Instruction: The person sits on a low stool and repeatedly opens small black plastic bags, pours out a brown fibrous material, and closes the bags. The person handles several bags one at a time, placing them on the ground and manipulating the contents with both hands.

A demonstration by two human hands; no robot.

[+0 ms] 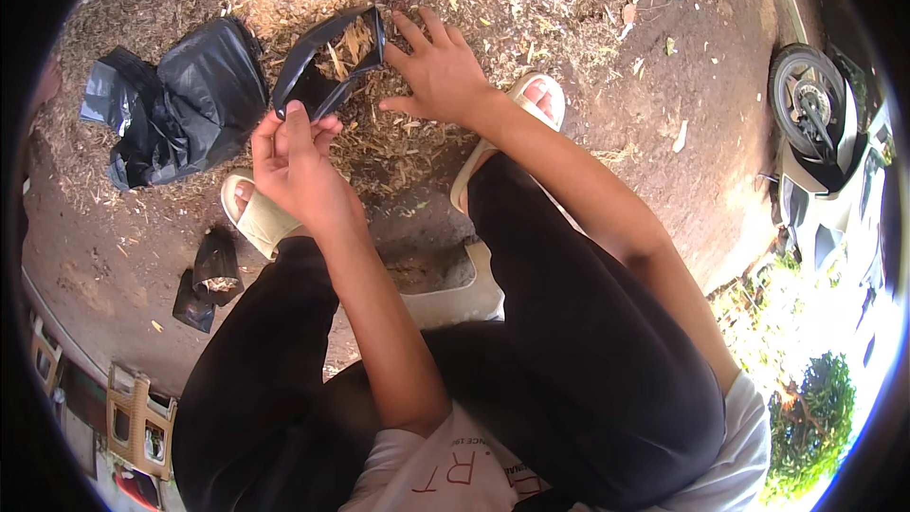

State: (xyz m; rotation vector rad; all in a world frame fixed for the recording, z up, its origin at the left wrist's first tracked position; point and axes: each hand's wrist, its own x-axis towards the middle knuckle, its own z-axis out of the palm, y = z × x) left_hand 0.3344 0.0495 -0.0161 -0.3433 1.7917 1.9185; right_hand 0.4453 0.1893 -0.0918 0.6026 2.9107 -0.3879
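Note:
A small black plastic bag (308,49) is held with its mouth spread wide, and dry brown chips or leaf bits show in the opening. My left hand (301,156) pinches the near edge of the bag between thumb and fingers. Just right of the bag, my right hand (444,74) is open with its fingers spread, its fingertips beside the bag's right rim; whether they touch it I cannot tell. To the left, a larger crumpled black plastic bag (213,85) lies on the ground.
Dry wood shavings (531,0) cover the soil ahead. Two small black bags, one filled bag (216,261) and a darker bag (192,305), stand beside my left leg. A motorcycle (815,152) is at the right. A tan plastic stool (140,422) is at lower left. My sandalled feet flank the work spot.

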